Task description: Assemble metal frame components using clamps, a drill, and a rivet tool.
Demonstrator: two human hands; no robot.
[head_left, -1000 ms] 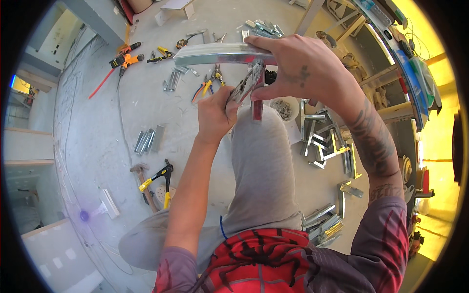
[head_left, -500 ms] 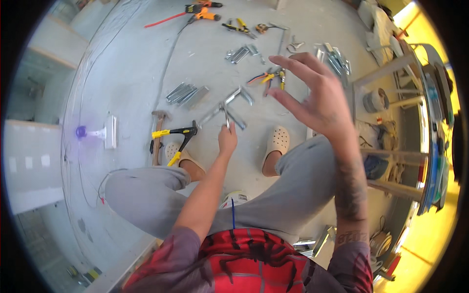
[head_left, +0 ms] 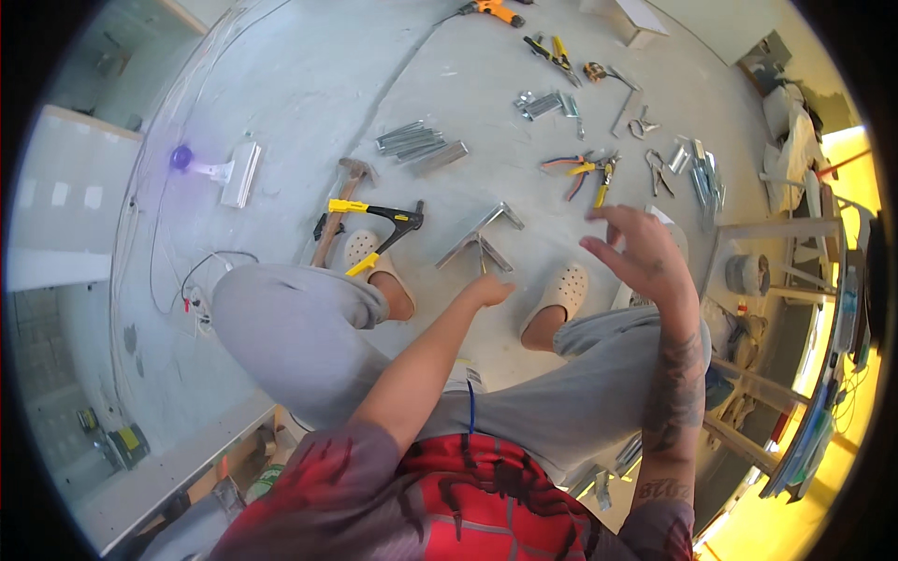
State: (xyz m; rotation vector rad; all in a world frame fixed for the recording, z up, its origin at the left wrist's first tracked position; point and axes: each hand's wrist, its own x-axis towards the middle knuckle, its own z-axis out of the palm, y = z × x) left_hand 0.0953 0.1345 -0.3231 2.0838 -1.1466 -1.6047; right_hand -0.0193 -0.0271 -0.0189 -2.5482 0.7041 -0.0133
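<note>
My left hand (head_left: pixel 488 292) is closed around the near end of a slim silver tool (head_left: pixel 483 262), whose kind I cannot make out. It meets angled galvanized metal channel pieces (head_left: pixel 477 234) on the floor between my feet. Out to the right, above my right knee, my right hand (head_left: pixel 641 248) holds nothing, its thumb and fingers bent and apart. Nearest beyond it lie pliers with yellow and orange handles (head_left: pixel 589 168). Left of the channel pieces are a yellow-and-black hand tool (head_left: pixel 398 222) and a hammer with a wooden handle (head_left: pixel 329 229).
Cut metal channel pieces (head_left: pixel 416 145) lie ahead, with more bundled at the right (head_left: pixel 708 178). Farther off are yellow-handled snips (head_left: pixel 554 58), a tape measure (head_left: pixel 595 71) and an orange power tool (head_left: pixel 496 11). A wooden shelf frame (head_left: pixel 772 229) stands at the right; cables run along the left.
My view has swung left, so the floor things appear farther right. My right hand has come down and nearer. My left hand stays on the slim tool by the channel pieces.
</note>
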